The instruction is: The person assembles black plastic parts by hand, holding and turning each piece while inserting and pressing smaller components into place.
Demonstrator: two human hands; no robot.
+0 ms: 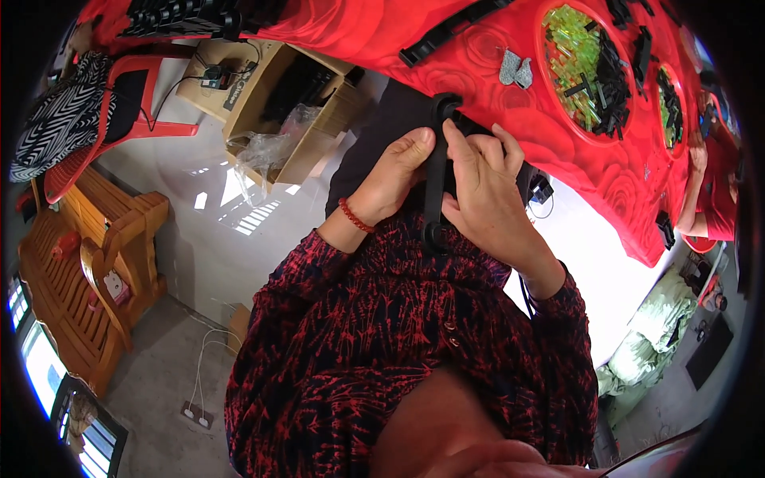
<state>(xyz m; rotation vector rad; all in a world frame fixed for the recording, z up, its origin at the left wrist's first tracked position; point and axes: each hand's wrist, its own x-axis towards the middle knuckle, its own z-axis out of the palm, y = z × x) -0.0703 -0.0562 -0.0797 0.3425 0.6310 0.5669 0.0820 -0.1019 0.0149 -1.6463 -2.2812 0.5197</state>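
A long, narrow black plastic bar [434,179] with rounded, hooked ends stands lengthwise in front of my body, just off the edge of the red-covered table. My left hand [394,175] grips its left side, thumb near the upper end. From the other side, my right hand [486,187] holds it too. That index fingertip presses close to the top end, the thumb rests lower down, and the other fingers are curled or raised. Whether a small part sits under the fingertip is hidden.
On the red tablecloth [550,163] are a red tray [544,76] of yellow-green and black pieces, another black bar [454,32] and silvery grey scraps [515,69]. An open cardboard box [319,131] stands on the floor at left, near a red chair [131,119] and wooden bench [96,271]. Another person's arm [693,187] shows far right.
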